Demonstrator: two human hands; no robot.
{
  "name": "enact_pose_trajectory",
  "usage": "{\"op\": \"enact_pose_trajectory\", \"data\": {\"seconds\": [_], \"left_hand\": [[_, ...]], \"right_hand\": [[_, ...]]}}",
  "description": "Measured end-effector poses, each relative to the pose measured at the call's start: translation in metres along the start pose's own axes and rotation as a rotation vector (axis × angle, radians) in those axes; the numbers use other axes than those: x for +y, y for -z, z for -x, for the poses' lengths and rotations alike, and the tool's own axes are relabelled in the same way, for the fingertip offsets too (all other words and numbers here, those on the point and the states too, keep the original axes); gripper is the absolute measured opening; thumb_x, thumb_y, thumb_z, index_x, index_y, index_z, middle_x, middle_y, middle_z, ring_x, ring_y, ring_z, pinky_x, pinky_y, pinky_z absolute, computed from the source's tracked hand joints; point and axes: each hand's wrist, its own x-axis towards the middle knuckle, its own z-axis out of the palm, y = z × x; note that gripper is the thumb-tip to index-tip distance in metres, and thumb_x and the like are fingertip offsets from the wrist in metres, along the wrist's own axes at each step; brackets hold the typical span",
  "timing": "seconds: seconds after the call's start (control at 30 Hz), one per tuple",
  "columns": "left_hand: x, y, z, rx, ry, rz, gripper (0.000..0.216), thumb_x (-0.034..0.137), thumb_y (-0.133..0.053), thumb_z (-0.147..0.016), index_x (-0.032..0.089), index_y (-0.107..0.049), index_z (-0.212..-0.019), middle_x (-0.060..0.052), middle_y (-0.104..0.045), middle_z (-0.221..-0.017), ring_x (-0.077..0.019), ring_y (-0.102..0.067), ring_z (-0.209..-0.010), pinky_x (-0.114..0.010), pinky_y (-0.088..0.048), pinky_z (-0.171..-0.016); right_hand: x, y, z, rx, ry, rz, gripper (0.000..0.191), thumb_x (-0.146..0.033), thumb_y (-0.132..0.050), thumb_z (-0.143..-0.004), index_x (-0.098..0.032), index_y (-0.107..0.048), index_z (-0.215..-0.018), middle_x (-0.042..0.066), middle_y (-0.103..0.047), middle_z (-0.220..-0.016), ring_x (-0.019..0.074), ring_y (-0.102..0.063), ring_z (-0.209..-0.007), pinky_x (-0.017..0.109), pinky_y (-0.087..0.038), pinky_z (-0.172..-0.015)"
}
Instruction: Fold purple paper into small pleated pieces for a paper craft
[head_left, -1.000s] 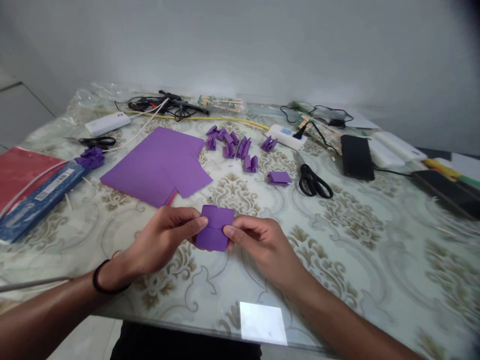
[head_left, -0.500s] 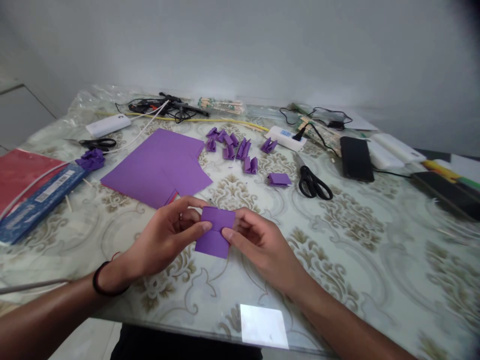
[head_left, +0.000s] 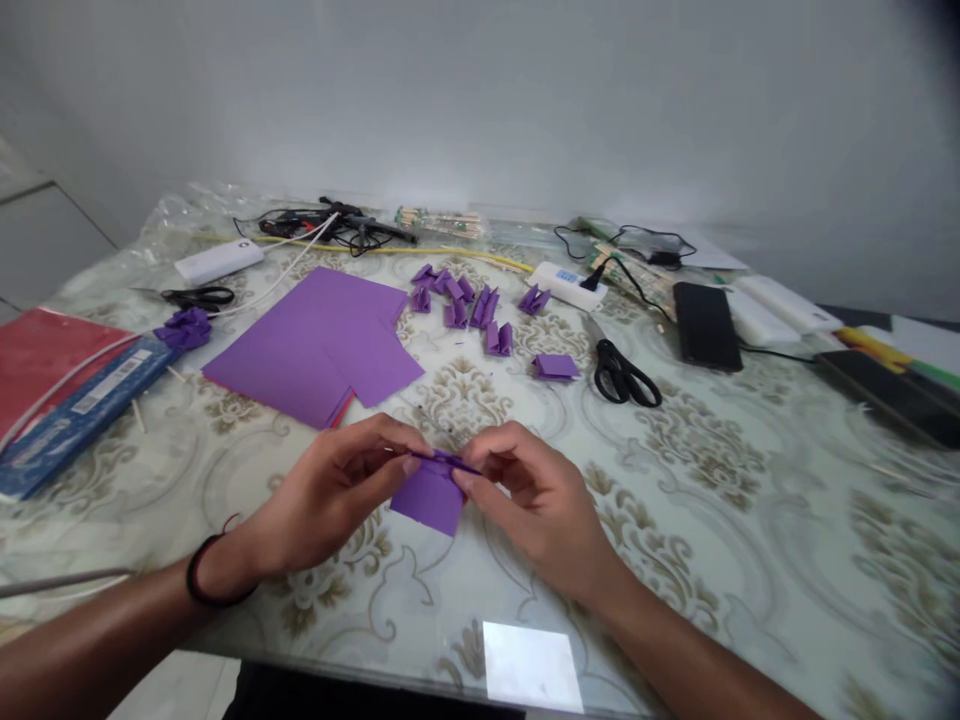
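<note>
Between my two hands is a small piece of purple paper (head_left: 429, 500), creased across its upper part, with its lower half hanging flat toward me. My left hand (head_left: 349, 485) pinches the upper left corner between thumb and fingers. At the upper right, my right hand (head_left: 529, 490) grips the same paper, thumb in front and fingers curled behind. Beyond the hands lie several folded purple paper pieces (head_left: 484, 305) in a loose group. One flatter folded piece (head_left: 556, 366) rests to their right. Large purple sheets (head_left: 300, 340) are stacked at the left.
Black scissors (head_left: 626, 375) lie right of the folded pieces; another black-handled pair (head_left: 199, 297) is at the left. A power strip (head_left: 568, 285), a black phone (head_left: 706, 326) and cables stand farther back. A red and blue packet (head_left: 82, 400) and crumpled purple paper (head_left: 184, 328) are left.
The upper part of the small purple paper has tipped from facing me to nearly edge-on, bending along the crease. Both hands still hold it, slightly lower in view.
</note>
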Motion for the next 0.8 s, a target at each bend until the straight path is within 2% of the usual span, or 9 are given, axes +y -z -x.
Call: {"op": "enact_pose_trajectory", "data": {"seconds": [0.17, 0.27, 0.37, 0.47, 0.57, 0.8], "left_hand": [[0.0021, 0.0021, 0.0023, -0.023, -0.067, -0.053, 0.02, 0.016, -0.065, -0.103, 0.027, -0.078, -0.112, -0.001, -0.078, -0.102, -0.0136, -0.069, -0.085, -0.021, -0.053, -0.073], [0.0037, 0.0015, 0.0032, -0.032, -0.064, -0.059, 0.016, 0.019, -0.065, -0.104, 0.026, -0.076, -0.112, -0.002, -0.077, -0.103, -0.0137, -0.068, -0.086, -0.021, -0.053, -0.074], [0.0034, 0.0006, 0.0049, -0.047, -0.004, -0.039, 0.01, 0.026, -0.064, -0.106, 0.024, -0.071, -0.113, -0.002, -0.074, -0.096, -0.0135, -0.063, -0.079, -0.022, -0.05, -0.068], [0.002, 0.0009, 0.0065, -0.098, 0.071, 0.015, 0.014, 0.031, -0.063, -0.107, 0.024, -0.065, -0.119, -0.001, -0.07, -0.087, -0.0131, -0.055, -0.07, -0.023, -0.043, -0.061], [0.0008, 0.0026, 0.0072, -0.14, 0.121, 0.072, 0.017, 0.033, -0.063, -0.107, 0.024, -0.062, -0.121, 0.001, -0.066, -0.083, -0.0129, -0.049, -0.066, -0.024, -0.037, -0.058], [-0.0001, 0.0024, 0.0038, -0.112, 0.058, 0.133, 0.006, 0.024, -0.064, -0.106, 0.024, -0.069, -0.109, 0.003, -0.06, -0.079, -0.011, -0.047, -0.066, -0.021, -0.036, -0.058]], "right_hand": [[-0.0033, 0.0004, 0.0013, -0.023, 0.186, 0.123, 0.014, -0.012, -0.061, -0.093, -0.026, -0.062, -0.092, 0.001, -0.068, -0.086, 0.0188, -0.066, -0.079, 0.033, -0.052, -0.07], [-0.0054, -0.0001, 0.0008, -0.05, 0.226, 0.146, 0.017, -0.009, -0.061, -0.092, -0.026, -0.059, -0.09, 0.0, -0.067, -0.086, 0.0179, -0.064, -0.077, 0.033, -0.051, -0.071], [-0.0052, -0.0005, 0.0025, -0.073, 0.167, 0.127, 0.013, -0.015, -0.063, -0.096, -0.026, -0.06, -0.093, 0.0, -0.066, -0.084, 0.0186, -0.065, -0.078, 0.033, -0.052, -0.072], [-0.0033, -0.0007, 0.0047, -0.103, 0.03, 0.043, 0.004, -0.025, -0.065, -0.101, -0.027, -0.062, -0.103, -0.002, -0.062, -0.081, 0.0178, -0.062, -0.076, 0.03, -0.05, -0.067], [-0.002, -0.0015, 0.0053, -0.13, -0.052, -0.084, 0.004, -0.03, -0.065, -0.103, -0.028, -0.063, -0.106, -0.003, -0.059, -0.079, 0.0151, -0.06, -0.071, 0.027, -0.048, -0.062], [-0.0021, -0.006, 0.0066, -0.068, -0.069, -0.126, 0.002, -0.025, -0.068, -0.101, -0.026, -0.067, -0.102, -0.004, -0.065, -0.072, 0.0133, -0.066, -0.065, 0.023, -0.045, -0.057]]}}
